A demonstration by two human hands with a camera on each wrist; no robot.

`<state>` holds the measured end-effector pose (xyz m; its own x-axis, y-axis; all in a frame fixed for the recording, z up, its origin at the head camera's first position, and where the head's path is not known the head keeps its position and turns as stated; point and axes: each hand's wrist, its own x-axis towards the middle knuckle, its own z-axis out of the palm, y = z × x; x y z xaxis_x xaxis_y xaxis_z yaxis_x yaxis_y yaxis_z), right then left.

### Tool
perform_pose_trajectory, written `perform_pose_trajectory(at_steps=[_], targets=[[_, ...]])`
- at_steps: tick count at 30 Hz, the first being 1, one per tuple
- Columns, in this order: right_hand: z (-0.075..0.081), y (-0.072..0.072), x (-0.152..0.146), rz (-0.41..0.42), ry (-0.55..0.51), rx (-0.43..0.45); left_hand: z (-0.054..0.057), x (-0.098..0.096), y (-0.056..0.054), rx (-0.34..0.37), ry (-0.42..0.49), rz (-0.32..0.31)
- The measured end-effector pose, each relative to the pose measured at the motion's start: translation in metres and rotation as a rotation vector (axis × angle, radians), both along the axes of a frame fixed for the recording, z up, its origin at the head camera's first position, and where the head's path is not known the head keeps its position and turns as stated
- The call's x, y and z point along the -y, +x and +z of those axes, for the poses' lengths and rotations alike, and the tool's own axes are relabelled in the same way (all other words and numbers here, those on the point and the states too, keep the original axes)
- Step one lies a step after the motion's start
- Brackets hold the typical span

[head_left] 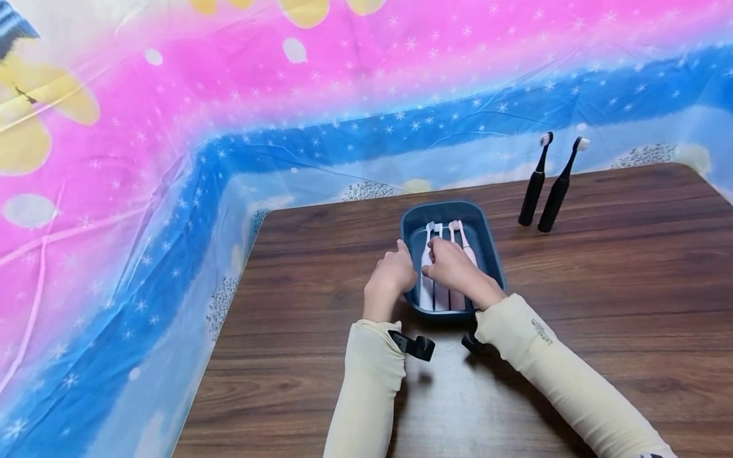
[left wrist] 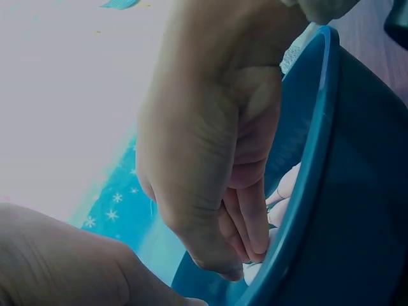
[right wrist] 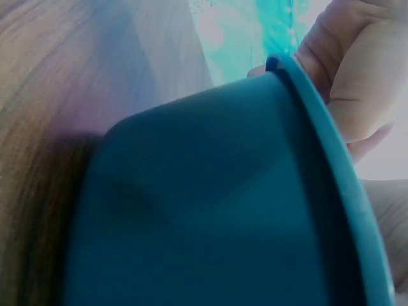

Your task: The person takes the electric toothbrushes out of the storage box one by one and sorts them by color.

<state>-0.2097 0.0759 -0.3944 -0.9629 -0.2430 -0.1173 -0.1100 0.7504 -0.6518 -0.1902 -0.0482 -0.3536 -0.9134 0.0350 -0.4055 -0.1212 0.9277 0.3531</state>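
While the left hand [head_left: 391, 272] grips the near-left rim of the blue bin [head_left: 483, 235], the right hand [head_left: 453, 262] hangs inside over white toothbrushes [head_left: 426, 294] and pink toothbrushes [head_left: 457, 300], fingertips at the leftmost handle, though I can't tell whether they're pinching it! Off to the right, two black toothbrushes [head_left: 532, 196] stand on the wooden table [head_left: 618, 280].

L hand [left wrist: 70, 268], R hand [left wrist: 204, 140] in bin [left wrist: 357, 172]

1 brown table [head_left: 286, 318], snowflake-patterned cloth [head_left: 343, 83]
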Motion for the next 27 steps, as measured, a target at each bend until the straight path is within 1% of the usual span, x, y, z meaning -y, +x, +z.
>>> perform_pose_trajectory(at_steps=[4,11,15,18,20,27], targets=[[0.001,-0.005,0.001,-0.001,-0.005,0.026,-0.001,0.001,0.0,0.015,0.009,0.001],[0.002,-0.017,0.004,-0.004,0.008,0.041,0.002,0.0,0.0,0.02,0.017,0.01],[0.004,-0.023,0.006,-0.019,0.003,0.072,0.002,0.0,0.0,0.02,0.024,0.009],[0.005,-0.025,0.009,-0.031,0.007,0.105,0.003,0.0,0.001,0.026,0.034,0.008],[0.006,-0.025,0.01,-0.034,0.021,0.113,0.003,0.0,0.001,0.03,0.045,0.01],[0.008,-0.026,0.012,-0.032,0.032,0.112,0.003,0.0,0.001,0.024,0.051,0.019]])
